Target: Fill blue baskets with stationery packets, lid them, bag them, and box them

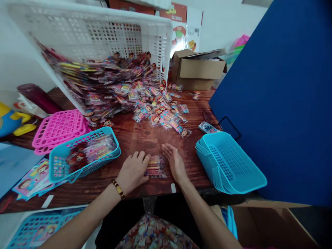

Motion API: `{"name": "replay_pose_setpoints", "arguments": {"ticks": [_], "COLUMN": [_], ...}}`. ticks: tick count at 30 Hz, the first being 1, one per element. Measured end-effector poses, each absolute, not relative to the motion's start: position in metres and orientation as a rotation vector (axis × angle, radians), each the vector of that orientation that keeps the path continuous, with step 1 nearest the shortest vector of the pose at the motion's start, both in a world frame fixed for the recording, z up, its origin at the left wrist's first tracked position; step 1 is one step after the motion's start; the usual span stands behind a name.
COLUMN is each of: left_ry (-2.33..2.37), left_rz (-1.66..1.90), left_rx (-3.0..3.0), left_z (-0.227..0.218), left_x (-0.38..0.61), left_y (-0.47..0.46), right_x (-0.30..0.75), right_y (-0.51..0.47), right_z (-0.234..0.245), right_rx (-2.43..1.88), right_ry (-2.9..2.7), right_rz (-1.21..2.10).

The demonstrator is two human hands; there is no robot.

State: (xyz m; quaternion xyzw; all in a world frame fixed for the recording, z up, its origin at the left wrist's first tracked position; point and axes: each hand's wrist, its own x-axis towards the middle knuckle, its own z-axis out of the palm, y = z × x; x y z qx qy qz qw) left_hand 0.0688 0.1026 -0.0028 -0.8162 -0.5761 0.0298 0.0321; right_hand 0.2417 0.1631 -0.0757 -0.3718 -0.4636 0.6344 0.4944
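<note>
A small stack of clear packets with colourful sticks [155, 166] lies on the brown wooden table [135, 135] near its front edge. My left hand [132, 170] rests flat against the stack's left side, fingers stretched out. My right hand [174, 162] stands on edge against its right side, fingers straight. Beyond them a large heap of the same packets [124, 90] spills from a tilted white crate [103, 34] across the table's middle.
A teal basket [83, 154] holding packets sits left, beside pink baskets [60, 128]. A stack of teal baskets [228, 162] hangs over the front right edge. A cardboard box [198, 69] stands at the back, a blue panel [280, 97] at right, printed cards [32, 178] at far left.
</note>
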Motion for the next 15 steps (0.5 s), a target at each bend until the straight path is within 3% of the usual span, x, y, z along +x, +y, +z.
{"name": "replay_pose_setpoints", "arguments": {"ticks": [9,15], "left_ry": [-1.922,-1.901], "left_rz": [0.179,0.122], "left_rx": [-2.509,-2.449], "left_z": [-0.011,-0.021], "left_x": [0.066,0.066], "left_y": [0.1,0.094], "right_x": [0.24,0.253], "right_y": [0.155,0.27], "right_z": [-0.062,-0.038], "right_rx": [-0.831,-1.409], "right_ry": [-1.78,-1.883], "right_rz": [1.453,0.867]}}
